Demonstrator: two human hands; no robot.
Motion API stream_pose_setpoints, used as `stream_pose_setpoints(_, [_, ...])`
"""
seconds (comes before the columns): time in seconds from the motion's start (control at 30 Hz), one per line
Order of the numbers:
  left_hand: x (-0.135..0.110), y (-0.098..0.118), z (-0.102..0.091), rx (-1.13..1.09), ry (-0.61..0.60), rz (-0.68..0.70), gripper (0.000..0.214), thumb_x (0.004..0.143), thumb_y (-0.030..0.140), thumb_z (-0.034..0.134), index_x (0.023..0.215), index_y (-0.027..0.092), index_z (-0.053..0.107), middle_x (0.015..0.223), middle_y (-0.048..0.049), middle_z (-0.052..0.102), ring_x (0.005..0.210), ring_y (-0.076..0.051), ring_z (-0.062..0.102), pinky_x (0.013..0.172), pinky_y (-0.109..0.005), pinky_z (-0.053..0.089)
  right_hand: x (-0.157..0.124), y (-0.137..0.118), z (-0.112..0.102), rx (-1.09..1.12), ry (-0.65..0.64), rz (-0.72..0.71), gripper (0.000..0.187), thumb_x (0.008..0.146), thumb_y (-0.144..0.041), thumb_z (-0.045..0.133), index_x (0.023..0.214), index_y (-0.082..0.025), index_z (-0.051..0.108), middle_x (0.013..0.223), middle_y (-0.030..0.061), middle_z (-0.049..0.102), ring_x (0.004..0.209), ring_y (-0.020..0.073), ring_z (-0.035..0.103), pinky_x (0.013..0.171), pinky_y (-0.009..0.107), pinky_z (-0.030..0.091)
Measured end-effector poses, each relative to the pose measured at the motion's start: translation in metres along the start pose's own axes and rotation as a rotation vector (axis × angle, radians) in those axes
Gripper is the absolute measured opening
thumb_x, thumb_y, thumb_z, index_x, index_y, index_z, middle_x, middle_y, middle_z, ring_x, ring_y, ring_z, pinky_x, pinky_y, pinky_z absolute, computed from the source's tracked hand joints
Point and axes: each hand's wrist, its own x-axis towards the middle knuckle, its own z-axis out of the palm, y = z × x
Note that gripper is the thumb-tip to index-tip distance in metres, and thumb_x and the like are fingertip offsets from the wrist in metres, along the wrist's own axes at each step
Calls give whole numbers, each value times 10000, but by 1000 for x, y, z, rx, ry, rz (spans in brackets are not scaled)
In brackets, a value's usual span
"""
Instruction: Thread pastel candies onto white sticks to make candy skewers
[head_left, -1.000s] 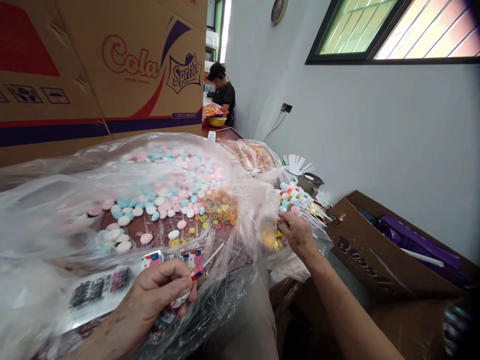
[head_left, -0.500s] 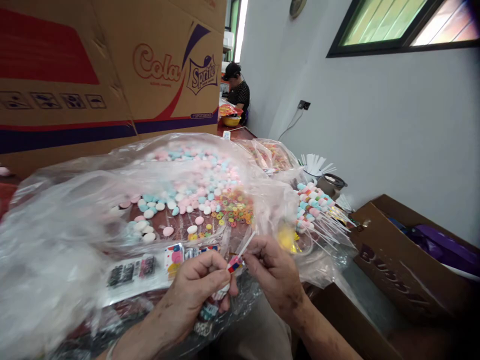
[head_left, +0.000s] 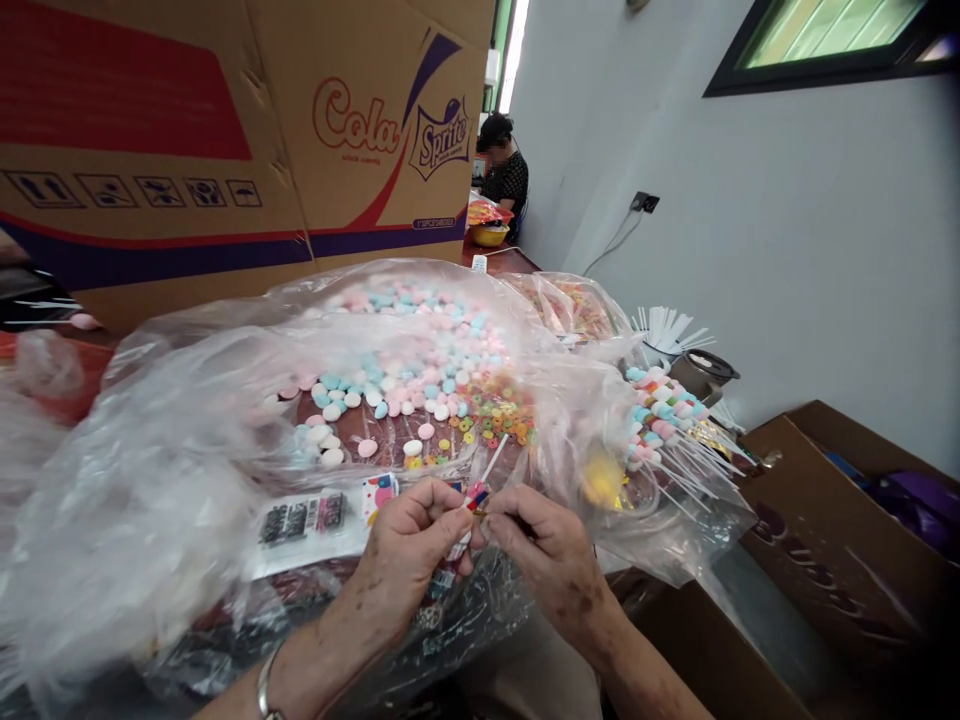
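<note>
My left hand [head_left: 409, 545] pinches a small wrapped candy on a thin white stick [head_left: 480, 482], held over a large clear plastic bag [head_left: 172, 440]. My right hand [head_left: 547, 555] meets it from the right, its fingertips on the same candy stick. Behind the hands, pastel pink, blue and white candies [head_left: 405, 375] and small coloured ring candies [head_left: 487, 415] lie spread on the plastic. A printed label [head_left: 307, 520] shows through the bag just left of my left hand.
A bundle of finished candy sticks [head_left: 664, 415] lies to the right, by a cup of white sticks [head_left: 667, 330] and a lidded pot [head_left: 703, 370]. Big Cola/Sprite cartons [head_left: 225, 140] stand behind; an open brown box [head_left: 840, 520] sits right. Another person [head_left: 504, 170] works far back.
My right hand came back from the stick bundle at the right and joined my left hand on the candy stick. The view has shifted, so everything sits further right in frame.
</note>
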Motion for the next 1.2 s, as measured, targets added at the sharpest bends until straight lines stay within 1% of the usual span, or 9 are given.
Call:
stream_pose_setpoints(0.13, [4, -6, 0, 65, -1, 7, 252, 703, 382, 728, 709, 198, 556, 582, 23, 654, 452, -108, 554, 472, -218, 411, -2, -2, 7, -122, 38, -111, 221, 941, -150, 500, 749, -200, 598, 699, -16, 633, 652, 115, 588, 620, 214, 447])
stream_pose_setpoints(0.27, [14, -6, -9, 212, -65, 26, 165, 742, 305, 660, 677, 218, 536, 510, 74, 551, 444, -102, 486, 455, -205, 369, 0, 0, 10, -608, 133, -506, 275, 977, -128, 426, 791, -177, 624, 682, 26, 573, 650, 170, 494, 622, 304, 388])
stream_pose_setpoints(0.4, [18, 10, -18, 379, -314, -114, 99, 605, 95, 614, 582, 190, 630, 475, 64, 598, 416, -112, 513, 417, -194, 355, 12, -4, -7, -763, -140, -856, 258, 1010, -149, 425, 898, -175, 656, 930, 69, 677, 834, 193, 537, 731, 341, 413])
stream_pose_setpoints(0.57, [21, 26, -18, 529, -547, -299, 215, 561, 74, 532, 474, 173, 701, 424, 62, 624, 341, -93, 487, 394, -184, 372, 28, -18, -26, -660, -572, -875, 139, 994, -192, 539, 904, -205, 643, 979, -20, 694, 856, 147, 528, 816, 288, 441])
stream_pose_setpoints(0.7, [25, 27, -17, 601, -662, -411, 218, 511, 45, 571, 478, 205, 715, 452, 40, 662, 333, -104, 491, 379, -193, 397, 27, -23, -29, -654, -579, -928, 99, 962, -182, 583, 898, -191, 658, 886, -4, 669, 847, 165, 536, 798, 285, 438])
stream_pose_setpoints(0.83, [21, 30, -16, 651, -649, -412, 208, 522, 70, 546, 482, 210, 694, 438, 49, 619, 332, -97, 454, 392, -197, 366, 15, -28, -26, -775, -522, -901, 174, 964, -184, 537, 834, -171, 653, 858, 37, 662, 786, 182, 545, 749, 306, 459])
stream_pose_setpoints(0.93, [19, 27, -12, 800, -563, -239, 191, 556, 96, 522, 560, 194, 685, 481, 60, 622, 389, -112, 495, 417, -199, 371, 7, -26, -16, -948, -415, -860, 207, 942, -133, 471, 854, -156, 657, 807, 66, 656, 736, 210, 547, 683, 336, 474])
stream_pose_setpoints(1.1, [24, 2, -5, 1281, -78, 458, 225, 777, 105, 435, 770, 169, 651, 756, -108, 737, 709, -294, 685, 645, -381, 518, 22, 7, 7, -982, 9, -685, 186, 826, -40, 475, 758, -172, 587, 669, 50, 580, 596, 208, 501, 526, 335, 400])
stream_pose_setpoints(1.2, [21, -13, -1, 1194, 109, 828, 227, 857, 149, 451, 1004, 160, 623, 1027, -183, 709, 997, -344, 651, 847, -493, 514, 46, 20, 8, -865, 270, -551, 233, 854, -52, 447, 698, -204, 529, 633, 29, 563, 593, 186, 510, 543, 304, 391])
